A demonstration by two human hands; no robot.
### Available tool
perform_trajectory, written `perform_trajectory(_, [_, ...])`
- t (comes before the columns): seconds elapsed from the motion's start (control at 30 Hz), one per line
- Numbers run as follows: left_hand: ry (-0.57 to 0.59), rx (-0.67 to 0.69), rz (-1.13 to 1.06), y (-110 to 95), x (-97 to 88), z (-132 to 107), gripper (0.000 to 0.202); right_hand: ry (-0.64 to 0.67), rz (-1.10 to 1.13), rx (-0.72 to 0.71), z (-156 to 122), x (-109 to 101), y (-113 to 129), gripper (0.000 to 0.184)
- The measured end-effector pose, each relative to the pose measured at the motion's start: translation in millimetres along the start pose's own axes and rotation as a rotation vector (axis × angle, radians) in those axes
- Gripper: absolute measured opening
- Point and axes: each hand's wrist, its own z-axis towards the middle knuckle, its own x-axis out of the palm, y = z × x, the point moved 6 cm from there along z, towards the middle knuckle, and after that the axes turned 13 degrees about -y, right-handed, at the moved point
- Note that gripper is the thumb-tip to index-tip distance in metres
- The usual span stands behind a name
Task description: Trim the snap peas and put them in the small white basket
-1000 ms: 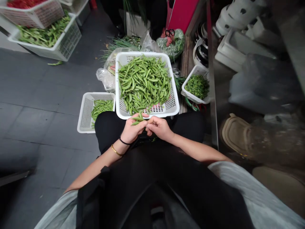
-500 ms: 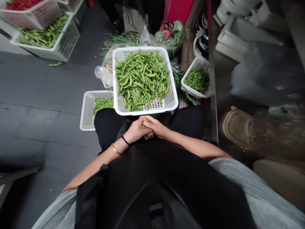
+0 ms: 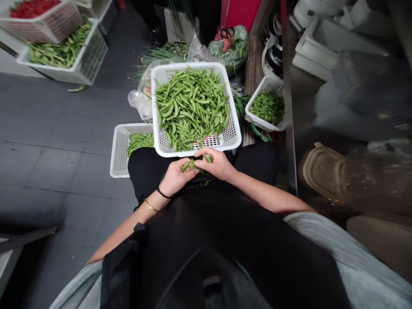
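Note:
My left hand (image 3: 177, 177) pinches a green pea pod (image 3: 186, 166) between thumb and fingers, just below the front rim of a white plastic basket (image 3: 196, 153). Opposite it, my right hand (image 3: 218, 165) is closed around a pea pod (image 3: 208, 159), part of which its fingers hide. A small piece of pod (image 3: 192, 163) shows where the fingertips of both hands meet. The basket holds a large heap of pea pods (image 3: 193, 107) and sits in front of my knees. Green strings or trimmings (image 3: 206, 182) lie in my lap under the hands.
A second white basket (image 3: 120, 150) with pods stands left of my knee. On the right is a small basket of chopped greens (image 3: 268, 107), beside a metal shelf edge (image 3: 291, 146). Stacked crates (image 3: 69, 71) stand far left. Bagged greens with scissors (image 3: 228, 36) lie behind.
My hands have moved slightly apart from a clasped position, so the pods between the fingers now show. The heaped basket has stayed where it was.

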Motion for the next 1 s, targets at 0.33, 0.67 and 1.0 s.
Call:
perform_trajectory(0.33, [0.305,-0.38,-0.435,12,6.4,-10,0.028,0.199,-0.275,-0.539,3,1,42,0.015])
perform_trajectory(0.67, [-0.151,-0.194,-0.65,4,-20.4,4,0.042,-0.071,-0.556,-0.704,-7,-12,61,0.018])
perform_trajectory(1.0, [-0.242,0.143,-0.401,-13,-26.5,-8,0.022,0.347,-0.494,-0.387,-6,13,28,0.016])
